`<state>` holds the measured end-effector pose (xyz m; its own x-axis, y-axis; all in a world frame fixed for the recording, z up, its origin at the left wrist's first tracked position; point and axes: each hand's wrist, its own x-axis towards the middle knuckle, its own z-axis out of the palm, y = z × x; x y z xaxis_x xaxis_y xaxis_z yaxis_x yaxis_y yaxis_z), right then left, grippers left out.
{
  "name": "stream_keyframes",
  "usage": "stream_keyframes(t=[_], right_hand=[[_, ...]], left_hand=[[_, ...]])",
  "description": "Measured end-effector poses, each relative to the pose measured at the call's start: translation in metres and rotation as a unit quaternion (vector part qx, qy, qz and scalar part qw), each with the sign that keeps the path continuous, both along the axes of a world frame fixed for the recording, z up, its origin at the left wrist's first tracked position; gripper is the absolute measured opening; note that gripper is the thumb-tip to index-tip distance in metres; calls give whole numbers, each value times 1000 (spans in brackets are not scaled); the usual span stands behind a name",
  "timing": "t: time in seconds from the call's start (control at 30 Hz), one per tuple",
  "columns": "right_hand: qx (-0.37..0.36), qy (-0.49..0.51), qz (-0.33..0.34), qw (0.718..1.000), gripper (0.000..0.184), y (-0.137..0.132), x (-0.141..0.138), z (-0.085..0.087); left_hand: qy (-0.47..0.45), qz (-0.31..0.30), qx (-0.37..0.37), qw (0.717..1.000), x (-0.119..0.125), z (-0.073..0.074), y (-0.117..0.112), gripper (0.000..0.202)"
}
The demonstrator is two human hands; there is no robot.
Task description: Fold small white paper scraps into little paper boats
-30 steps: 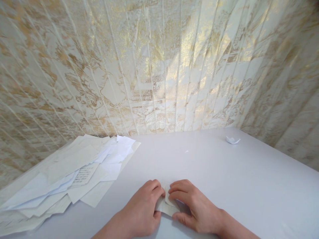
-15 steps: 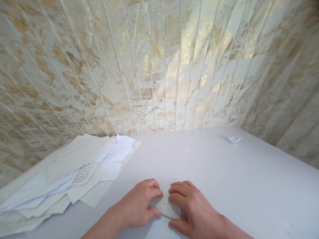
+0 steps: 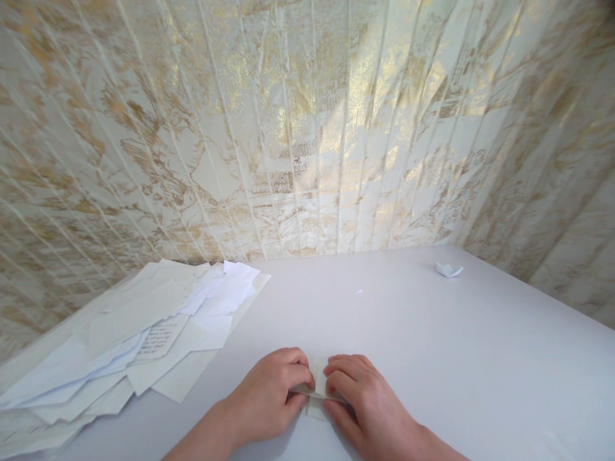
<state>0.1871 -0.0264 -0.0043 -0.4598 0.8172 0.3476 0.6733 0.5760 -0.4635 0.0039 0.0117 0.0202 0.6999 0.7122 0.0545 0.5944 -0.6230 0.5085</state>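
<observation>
A small piece of folded white paper (image 3: 319, 384) lies near the front of the table, between my two hands. My left hand (image 3: 271, 394) pinches its left side, thumb below and curled fingers above. On the right side, my right hand (image 3: 362, 397) grips the same paper between thumb and fingers. The paper's near flap is raised along a crease, and a narrow strip of it shows below that crease. Its outer ends are hidden under my fingers.
A loose pile of paper sheets (image 3: 139, 307), some with writing, covers the left of the white table (image 3: 408, 333). A small folded paper boat (image 3: 448, 270) stands at the back right. A tiny paper scrap (image 3: 359, 292) lies mid-table. Patterned curtain (image 3: 307, 160) hangs behind.
The paper's near part, flat and rounded before, is now lifted and folded along a crease. My thumbs have moved up and inward against it.
</observation>
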Motion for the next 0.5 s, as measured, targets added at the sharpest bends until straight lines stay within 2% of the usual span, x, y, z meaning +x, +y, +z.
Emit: stream_keyframes(t=[0.2,0.33,0.5], right_hand=[[-24,50,-36,998,14,-1,-3,-2],[-35,55,-62,996,15,-1,-6,-1],[-41,54,-83,994,16,1,-9,-3]], left_hand=[[-25,39,-58,997,4,-5,3,20],[-8,65,-54,996,7,-5,3,18],[32,140,-49,988,8,-6,4,15]])
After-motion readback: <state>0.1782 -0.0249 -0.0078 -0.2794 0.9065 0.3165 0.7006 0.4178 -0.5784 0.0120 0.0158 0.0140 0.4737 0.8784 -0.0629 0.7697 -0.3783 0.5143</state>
